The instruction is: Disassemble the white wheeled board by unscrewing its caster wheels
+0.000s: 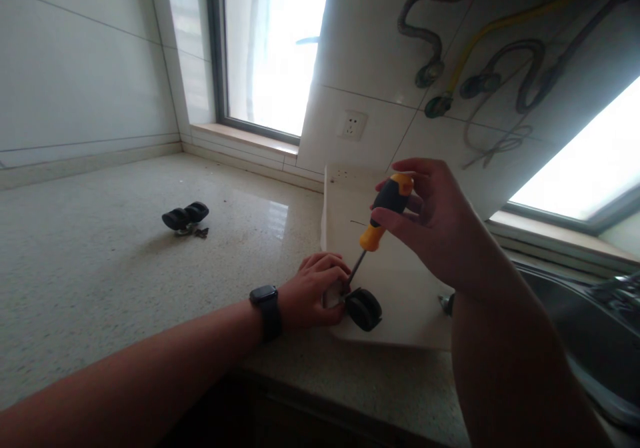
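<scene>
My right hand (425,218) is closed around a screwdriver (393,198) with a yellow and black handle, tilted so its shaft points down and left. The tip reaches the base of a black caster wheel (364,309) on the near left corner of a white panel (400,271). My left hand (320,291), a black watch on its wrist, grips that corner right beside the caster, thumb and fingers curled round it. The fingers and caster hide the exact spot where the tip rests. A metal fitting (445,304) at the panel's right shows partly behind my right forearm.
Loose black casters (185,216) lie on the speckled countertop (125,268) at left, with small metal pieces (201,233) beside them. A steel sink (575,328) is at right. A wall socket (353,125), hoses and valves (439,105) sit on the tiled wall behind.
</scene>
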The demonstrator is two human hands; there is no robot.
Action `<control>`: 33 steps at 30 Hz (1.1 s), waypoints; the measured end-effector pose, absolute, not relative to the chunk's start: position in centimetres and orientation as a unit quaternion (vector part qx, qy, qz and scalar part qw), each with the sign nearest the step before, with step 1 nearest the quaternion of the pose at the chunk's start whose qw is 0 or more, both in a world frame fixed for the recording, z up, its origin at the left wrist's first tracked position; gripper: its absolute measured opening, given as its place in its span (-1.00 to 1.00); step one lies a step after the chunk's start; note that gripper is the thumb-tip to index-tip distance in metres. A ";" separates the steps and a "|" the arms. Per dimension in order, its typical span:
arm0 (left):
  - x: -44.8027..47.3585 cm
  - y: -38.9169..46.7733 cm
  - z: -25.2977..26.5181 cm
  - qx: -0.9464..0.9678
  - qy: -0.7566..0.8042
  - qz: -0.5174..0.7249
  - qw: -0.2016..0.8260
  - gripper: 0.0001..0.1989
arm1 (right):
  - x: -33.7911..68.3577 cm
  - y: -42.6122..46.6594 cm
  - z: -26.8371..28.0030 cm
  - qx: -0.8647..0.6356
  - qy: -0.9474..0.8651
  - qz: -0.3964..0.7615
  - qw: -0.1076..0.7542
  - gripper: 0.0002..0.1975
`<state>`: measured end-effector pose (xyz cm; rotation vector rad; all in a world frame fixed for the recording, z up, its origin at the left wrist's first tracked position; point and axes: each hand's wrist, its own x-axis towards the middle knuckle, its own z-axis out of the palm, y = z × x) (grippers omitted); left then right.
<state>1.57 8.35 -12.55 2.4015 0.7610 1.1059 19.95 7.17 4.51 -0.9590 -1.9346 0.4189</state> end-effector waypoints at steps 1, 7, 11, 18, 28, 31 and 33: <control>1.6 8.4 -12.6 0.856 0.271 0.395 0.194 -0.67 | 19.9 7.3 4.4 -0.403 -0.780 0.143 0.458 -0.47; 1.6 8.5 -12.8 0.857 0.267 0.398 0.189 -0.66 | 20.2 7.3 4.5 -0.448 -0.768 0.087 0.449 -0.52; 1.6 8.4 -12.8 0.856 0.272 0.395 0.193 -0.65 | 20.3 7.0 4.8 -0.428 -0.770 0.130 0.455 -0.59; 1.6 8.3 -12.7 0.858 0.270 0.392 0.195 -0.65 | 20.3 7.1 5.1 -0.405 -0.766 0.161 0.472 -0.66; 1.5 8.4 -12.8 0.860 0.269 0.389 0.191 -0.64 | 20.7 6.9 5.4 -0.394 -0.768 0.125 0.489 -0.64; 1.5 8.4 -12.8 0.859 0.272 0.390 0.191 -0.65 | 20.9 6.7 5.7 -0.394 -0.763 0.129 0.496 -0.65; 1.5 8.4 -12.8 0.859 0.271 0.391 0.191 -0.66 | 21.0 6.5 5.9 -0.402 -0.752 0.126 0.507 -0.64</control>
